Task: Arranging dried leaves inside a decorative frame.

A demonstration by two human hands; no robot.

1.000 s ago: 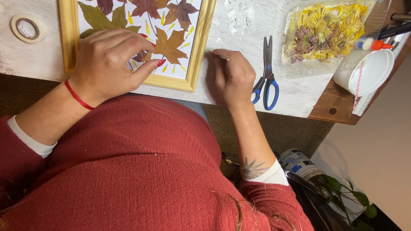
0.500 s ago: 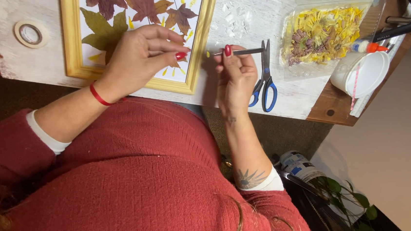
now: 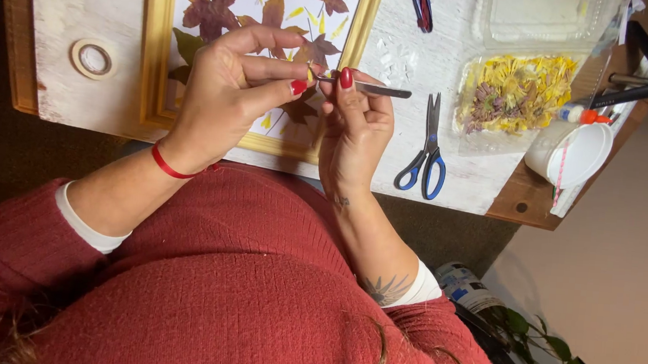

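The right hand (image 3: 359,127) held a pair of thin metal tweezers (image 3: 374,90) pinched between thumb and fingers. The long axis of the tweezers lay almost level across the picture, with the blunt back end sticking out to the right, toward the scissors, and the tip pointing left, toward the other hand. The left hand (image 3: 231,90) was raised just beside it — its thumb and forefinger were closed on a tiny yellow petal (image 3: 310,73) at the tip of the tweezers. Whether the petal was gripped by the tweezers or only by the fingers, I could not tell. Both hands were lifted above the lower right corner of the gold picture frame (image 3: 153,53), which held a white sheet with pressed dark red and green leaves (image 3: 210,13) and small yellow petals.

To the right of the frame the white board was bare for a stretch, up to the blue-handled scissors (image 3: 427,148) lying with blades pointing away from the person. Further right stood a clear plastic box of dried yellow flowers (image 3: 512,93) and a white cup (image 3: 573,151) near the table's right edge. On the left, well apart from the hands, lay a roll of tape (image 3: 95,58) — close to the board's left edge.
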